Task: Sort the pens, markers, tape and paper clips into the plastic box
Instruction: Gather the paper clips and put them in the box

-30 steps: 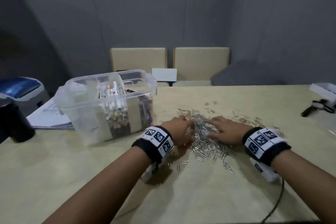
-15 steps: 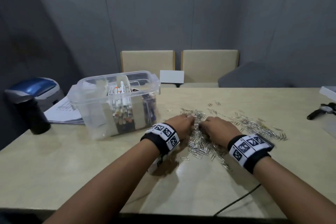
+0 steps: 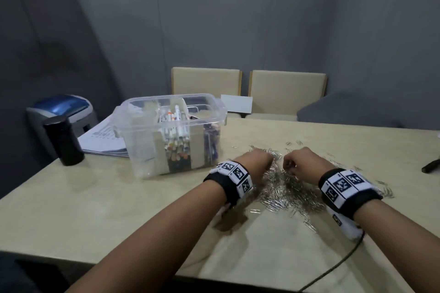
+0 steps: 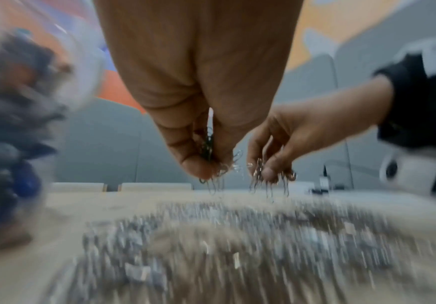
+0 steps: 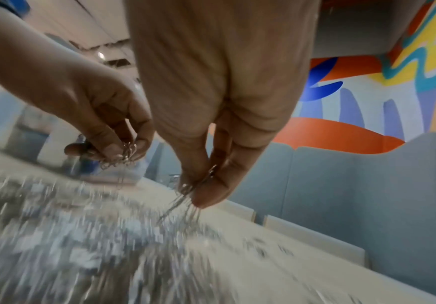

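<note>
At the far left of the head view a blue-lidded grey machine (image 3: 62,112) sits behind a black cylindrical bottle (image 3: 63,141) that stands upright on the desk (image 3: 100,207), with a stack of printed papers (image 3: 102,139) just beside it. Right of the papers, left of centre in the frame, stands the clear plastic box (image 3: 171,135), its lid off; white-capped markers (image 3: 175,118) stand upright in its middle compartment and darker items fill the compartment to their right, too blurred to name. Behind the box, two beige chair backs (image 3: 247,88) line the grey partition. Near the frame's centre the left hand (image 3: 258,162) hangs over the heap of silver paper clips (image 3: 285,194) spread on the desk; its grip is pinched, thumb and fingertips (image 4: 196,166) pressed together on a small bunch of clips that dangle clear of the pile. Just beside it, apart, the right hand (image 3: 303,164) does the same: in the right wrist view its fingertips (image 5: 211,195) pinch several clips that hang down toward the heap. Both wrists wear black bands with black-and-white square markers. More clips lie scattered toward the right edge, where a dark object (image 3: 431,166) is cut off by the frame, and a black cable (image 3: 338,266) trails off the desk at lower right.
</note>
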Available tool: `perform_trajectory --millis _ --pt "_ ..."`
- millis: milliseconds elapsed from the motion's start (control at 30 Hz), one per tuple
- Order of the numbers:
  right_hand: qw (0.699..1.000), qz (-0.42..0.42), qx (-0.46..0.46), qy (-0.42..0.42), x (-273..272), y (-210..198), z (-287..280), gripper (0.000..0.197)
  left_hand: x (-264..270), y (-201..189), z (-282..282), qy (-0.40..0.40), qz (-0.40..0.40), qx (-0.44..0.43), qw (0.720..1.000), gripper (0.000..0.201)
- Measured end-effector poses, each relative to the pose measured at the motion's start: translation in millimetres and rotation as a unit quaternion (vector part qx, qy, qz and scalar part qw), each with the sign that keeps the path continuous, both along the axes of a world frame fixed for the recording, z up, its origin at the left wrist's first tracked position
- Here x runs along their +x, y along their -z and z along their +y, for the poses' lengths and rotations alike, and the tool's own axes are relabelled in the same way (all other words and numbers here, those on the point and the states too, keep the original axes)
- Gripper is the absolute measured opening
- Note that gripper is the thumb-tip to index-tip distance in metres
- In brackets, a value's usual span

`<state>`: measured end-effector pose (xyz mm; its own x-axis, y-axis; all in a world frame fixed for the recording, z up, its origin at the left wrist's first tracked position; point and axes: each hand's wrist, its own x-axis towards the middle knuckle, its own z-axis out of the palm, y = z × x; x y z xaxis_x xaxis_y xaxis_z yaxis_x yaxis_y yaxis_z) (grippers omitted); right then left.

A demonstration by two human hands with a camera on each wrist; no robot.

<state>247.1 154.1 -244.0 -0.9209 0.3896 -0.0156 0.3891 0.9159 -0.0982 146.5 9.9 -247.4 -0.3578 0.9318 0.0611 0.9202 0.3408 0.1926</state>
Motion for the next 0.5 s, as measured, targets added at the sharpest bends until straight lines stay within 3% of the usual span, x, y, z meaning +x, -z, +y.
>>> perform_trajectory --millis 167,333,400,500 --pt "0.997 0.077 0.021 0.002 -20 -42 -15 0.014 -27 -38 -31 -0.028 -0.087 0.130 0.987 0.014" --pt "0.972 0.202 -0.117 -0.026 -41 -101 -45 0.016 -51 -94 -82 -0.017 -0.227 0.238 0.944 0.007" --pt "0.955 0.232 -0.164 -0.083 -76 -124 -79 0.018 -80 -116 -131 -0.047 -0.215 0.275 0.936 0.007" --pt "0.935 0.268 -0.202 -0.118 -104 -152 -104 0.005 -111 -137 -168 -0.102 -0.191 0.306 0.927 0.006"
